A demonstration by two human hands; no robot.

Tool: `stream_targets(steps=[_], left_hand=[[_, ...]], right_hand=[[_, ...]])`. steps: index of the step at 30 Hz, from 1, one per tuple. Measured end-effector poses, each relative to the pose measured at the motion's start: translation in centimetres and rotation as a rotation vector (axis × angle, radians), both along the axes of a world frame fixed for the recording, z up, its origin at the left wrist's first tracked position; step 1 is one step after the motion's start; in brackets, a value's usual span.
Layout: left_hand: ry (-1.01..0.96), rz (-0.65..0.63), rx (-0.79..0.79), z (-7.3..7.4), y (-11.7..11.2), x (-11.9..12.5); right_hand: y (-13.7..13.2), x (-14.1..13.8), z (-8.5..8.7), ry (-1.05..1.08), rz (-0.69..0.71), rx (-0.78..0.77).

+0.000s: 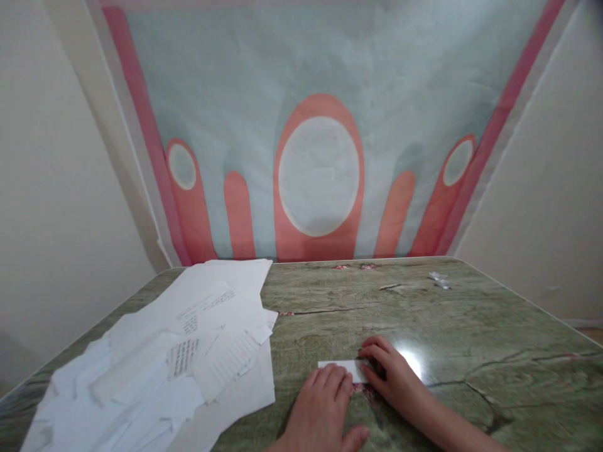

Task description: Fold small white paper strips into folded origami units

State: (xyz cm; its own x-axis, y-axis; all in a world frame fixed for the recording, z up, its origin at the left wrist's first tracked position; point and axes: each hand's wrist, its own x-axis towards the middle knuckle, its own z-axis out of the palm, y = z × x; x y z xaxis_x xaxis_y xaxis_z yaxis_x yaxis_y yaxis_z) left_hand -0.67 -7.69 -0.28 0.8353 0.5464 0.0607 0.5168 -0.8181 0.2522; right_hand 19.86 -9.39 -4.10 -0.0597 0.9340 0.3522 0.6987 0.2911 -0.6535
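A small folded strip of white paper (pixel 340 365) lies on the green wood-grain table (pixel 424 320) near its front edge. My left hand (pixel 323 408) lies flat on the table with fingers stretched out, its fingertips touching the strip's near edge. My right hand (pixel 389 373) rests over the strip's right end, fingers curled and pressing it down. The right part of the strip is hidden beneath those fingers.
A loose pile of white printed sheets (pixel 188 351) covers the table's left side. A small crumpled white scrap (pixel 439 279) lies at the far right. A wall hanging (pixel 320 125) with red arches and pale ovals stands behind the table.
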Motion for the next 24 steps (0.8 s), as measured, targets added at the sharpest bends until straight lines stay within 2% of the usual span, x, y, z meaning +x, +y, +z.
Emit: stream_targets(steps=[4,7,13,24], left_hand=[[0.011,0.001,-0.002,0.2,-0.2,0.0],[-0.002,0.005,0.014,0.3,-0.3,0.0],[0.029,0.021,0.010,0.3,-0.5,-0.1],[-0.003,0.039,0.008,0.4,-0.7,0.3]], right_hand=[[-0.2,0.0,0.1,0.005,0.006,0.026],[-0.7,-0.2,0.9,-0.034,0.012,0.062],[-2.5,-1.4,2.9,-0.299,0.149,0.121],[-3.0,-2.2,1.8,-0.522,0.142,0.229]])
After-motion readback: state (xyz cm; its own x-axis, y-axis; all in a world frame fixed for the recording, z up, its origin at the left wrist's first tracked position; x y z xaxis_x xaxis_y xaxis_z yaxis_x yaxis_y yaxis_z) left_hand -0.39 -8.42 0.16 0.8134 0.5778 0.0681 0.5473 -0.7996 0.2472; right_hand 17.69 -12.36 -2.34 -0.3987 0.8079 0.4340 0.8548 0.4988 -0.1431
